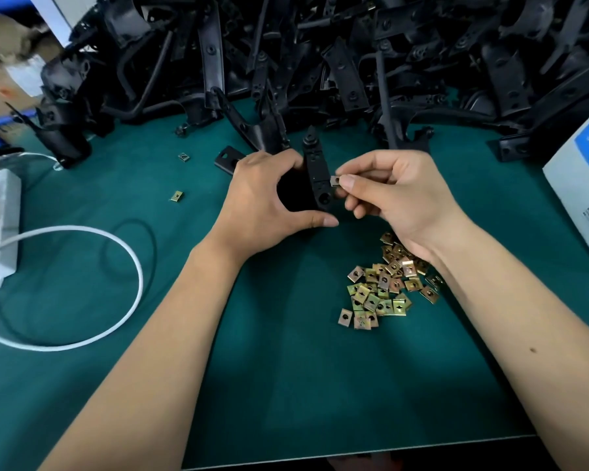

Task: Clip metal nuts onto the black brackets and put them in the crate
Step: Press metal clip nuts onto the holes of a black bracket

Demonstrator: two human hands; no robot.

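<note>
Loose metal nuts (385, 283), small square brass-toned clips with a centre hole, lie heaped on the green mat (82, 205), nearer than the held bracket (315, 178) and just to its right. Right hand (398, 198) pinches one nut (335, 181) at that bracket's side edge, seemingly partway on. Left hand (269, 195) grips the bracket, a flat matte-black plastic strip held upright, thumb beneath. Two stray nuts (181, 176) lie left of it. Beyond it, a large tangled pile of black brackets (320, 56). No crate in view; judging by the pile, most work remains.
</note>
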